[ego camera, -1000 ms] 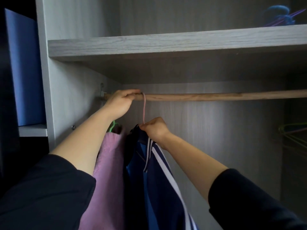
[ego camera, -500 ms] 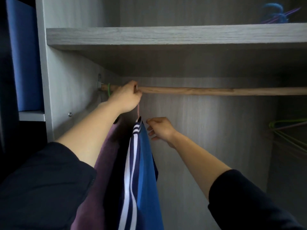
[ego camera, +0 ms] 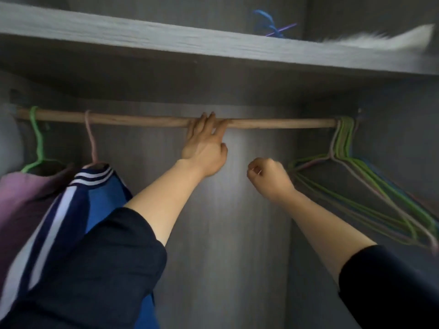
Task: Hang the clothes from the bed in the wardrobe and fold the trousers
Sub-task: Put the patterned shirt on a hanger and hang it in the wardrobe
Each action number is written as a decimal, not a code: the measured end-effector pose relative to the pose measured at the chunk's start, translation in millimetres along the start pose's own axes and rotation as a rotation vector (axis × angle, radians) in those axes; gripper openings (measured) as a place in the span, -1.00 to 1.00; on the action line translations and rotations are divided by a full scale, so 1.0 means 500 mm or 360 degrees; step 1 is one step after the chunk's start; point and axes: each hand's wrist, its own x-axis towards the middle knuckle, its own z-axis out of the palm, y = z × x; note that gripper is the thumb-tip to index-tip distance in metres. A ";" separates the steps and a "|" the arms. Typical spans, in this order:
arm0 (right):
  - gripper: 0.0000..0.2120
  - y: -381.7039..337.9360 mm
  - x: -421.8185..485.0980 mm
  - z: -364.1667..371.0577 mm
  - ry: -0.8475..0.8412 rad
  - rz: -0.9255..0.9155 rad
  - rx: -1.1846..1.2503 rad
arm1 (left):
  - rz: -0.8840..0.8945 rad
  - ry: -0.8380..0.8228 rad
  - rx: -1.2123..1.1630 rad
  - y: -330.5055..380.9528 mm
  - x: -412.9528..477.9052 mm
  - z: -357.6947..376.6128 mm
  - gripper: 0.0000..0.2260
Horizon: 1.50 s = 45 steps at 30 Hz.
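A wooden rail [ego camera: 142,119] runs across the wardrobe. At its left end a pink garment [ego camera: 21,193] hangs on a green hanger [ego camera: 38,143]. Beside it a blue jacket with white stripes [ego camera: 95,195] hangs on a pink hanger [ego camera: 91,138]. My left hand [ego camera: 205,148] is at the middle of the rail, fingers spread against it, holding nothing. My right hand [ego camera: 268,176] is curled into a loose fist below the rail, just left of a bunch of empty hangers [ego camera: 344,167]. Whether it touches them I cannot tell.
A grey shelf [ego camera: 166,41] spans the wardrobe above the rail, with blue and purple hangers [ego camera: 270,24] on it and a blurred white thing [ego camera: 380,41] at the right. The grey back wall [ego camera: 237,233] lies behind my arms.
Both hands have let go of the blue jacket's hanger and moved right along the rail. The view has swung right, bringing the empty hangers closer.
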 end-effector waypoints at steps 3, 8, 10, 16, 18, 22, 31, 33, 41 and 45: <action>-0.80 0.075 -0.003 -0.074 0.0130 0.0010 -0.0324 | 0.0048 0.0058 -0.0084 0.062 0.030 0.050 -0.40; -0.80 0.181 -0.004 -0.181 0.0359 -0.0032 -0.0986 | 0.0009 0.0184 -0.0123 0.113 0.059 0.111 -0.27; -0.75 0.212 -0.003 -0.208 0.0292 0.0030 -0.1259 | 0.0018 0.0230 -0.0100 0.108 0.061 0.123 -0.22; -0.66 0.261 0.006 -0.219 0.0161 0.0026 -0.1657 | 0.0029 0.0283 -0.0104 0.104 0.067 0.140 -0.17; -0.67 0.259 0.011 -0.221 0.0149 0.0061 -0.1640 | 0.0030 0.0298 -0.0107 0.106 0.067 0.141 -0.15; -0.77 0.254 0.027 -0.237 0.0062 0.0227 -0.1292 | 0.0051 0.0307 -0.0086 0.109 0.065 0.144 -0.09; -0.84 0.232 0.061 -0.234 0.0382 0.0363 -0.0114 | 0.0035 0.0262 -0.0045 0.118 0.064 0.148 0.00; -0.74 0.225 0.061 -0.225 0.0393 0.0325 -0.0001 | 0.0035 0.0237 -0.0038 0.119 0.064 0.145 0.00; -0.73 0.227 -0.010 -0.160 0.0179 0.0284 0.0165 | 0.0001 0.0118 -0.0088 0.128 0.059 0.124 -0.01; -0.75 0.235 -0.077 -0.143 -0.0029 0.0428 0.0355 | -0.0086 0.0056 -0.0257 0.164 0.008 0.129 -0.11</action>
